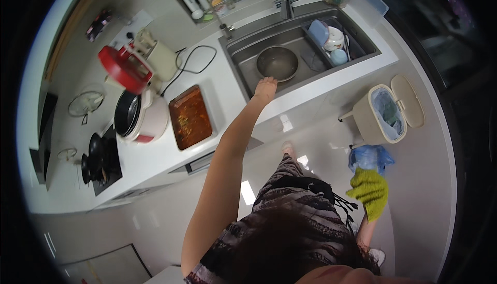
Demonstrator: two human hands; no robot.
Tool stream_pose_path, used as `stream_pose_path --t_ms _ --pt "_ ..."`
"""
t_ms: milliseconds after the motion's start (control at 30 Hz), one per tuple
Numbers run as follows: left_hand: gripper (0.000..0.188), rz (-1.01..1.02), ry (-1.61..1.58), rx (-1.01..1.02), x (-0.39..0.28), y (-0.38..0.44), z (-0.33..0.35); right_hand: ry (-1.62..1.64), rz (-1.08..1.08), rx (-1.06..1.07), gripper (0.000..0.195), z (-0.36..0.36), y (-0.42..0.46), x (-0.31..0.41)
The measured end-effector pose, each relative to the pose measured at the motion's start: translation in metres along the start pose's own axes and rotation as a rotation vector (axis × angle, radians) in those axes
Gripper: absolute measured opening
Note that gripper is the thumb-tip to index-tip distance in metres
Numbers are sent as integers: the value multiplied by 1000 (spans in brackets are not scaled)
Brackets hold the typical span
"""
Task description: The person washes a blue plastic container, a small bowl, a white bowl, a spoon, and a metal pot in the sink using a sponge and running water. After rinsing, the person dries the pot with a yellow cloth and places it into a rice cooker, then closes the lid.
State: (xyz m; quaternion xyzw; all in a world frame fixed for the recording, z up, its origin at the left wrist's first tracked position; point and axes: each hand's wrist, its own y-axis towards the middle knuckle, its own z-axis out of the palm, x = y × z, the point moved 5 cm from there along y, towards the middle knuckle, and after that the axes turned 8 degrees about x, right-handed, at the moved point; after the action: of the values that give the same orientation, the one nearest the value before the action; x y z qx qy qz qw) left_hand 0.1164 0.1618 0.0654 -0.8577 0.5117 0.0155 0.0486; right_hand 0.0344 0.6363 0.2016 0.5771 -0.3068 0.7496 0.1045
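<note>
My left hand (267, 88) reaches over the sink's front edge, its fingers at the near rim of a round metal bowl (277, 63). The bowl sits in the main basin of the steel sink (248, 57) and seems to hold some liquid. My right hand is low on the right, hidden by a yellow-green cloth or towelling mitt (371, 192); its fingers cannot be seen. Left of the sink, a rectangular metal tray (191, 117) of reddish sauce or broth lies on the white counter.
A white rice cooker (153, 115) with a raised red lid (126, 68) stands beside the tray. Dishes, including a white bowl (334, 38), fill the sink's right rack. An open beige bin (374, 117) stands right, near a blue plastic bag (371, 157). A black cable (194, 72) crosses the counter.
</note>
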Motion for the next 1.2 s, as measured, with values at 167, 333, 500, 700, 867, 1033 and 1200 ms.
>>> stream_pose_path --t_ms 167,333,500,700,867,1033,1200 --pt "22 27 120 240 39 86 74 -34 26 -197 22 -2 37 12" --pt "19 103 -33 411 47 103 107 -91 9 -297 25 1 92 30" --pt "27 -10 -434 227 73 134 67 -309 -108 -281 28 5 147 64" --pt "30 -339 -1742 -54 103 145 32 -593 -225 -127 38 -17 199 91" --pt "33 -606 -2006 -408 122 115 6 867 -127 71 39 -92 244 22" --pt "40 -588 -2057 -494 135 93 -19 1562 8 243 38 -137 306 -18" --pt "57 -769 -2345 -636 130 69 -7 -393 -244 -2 36 -135 360 13"
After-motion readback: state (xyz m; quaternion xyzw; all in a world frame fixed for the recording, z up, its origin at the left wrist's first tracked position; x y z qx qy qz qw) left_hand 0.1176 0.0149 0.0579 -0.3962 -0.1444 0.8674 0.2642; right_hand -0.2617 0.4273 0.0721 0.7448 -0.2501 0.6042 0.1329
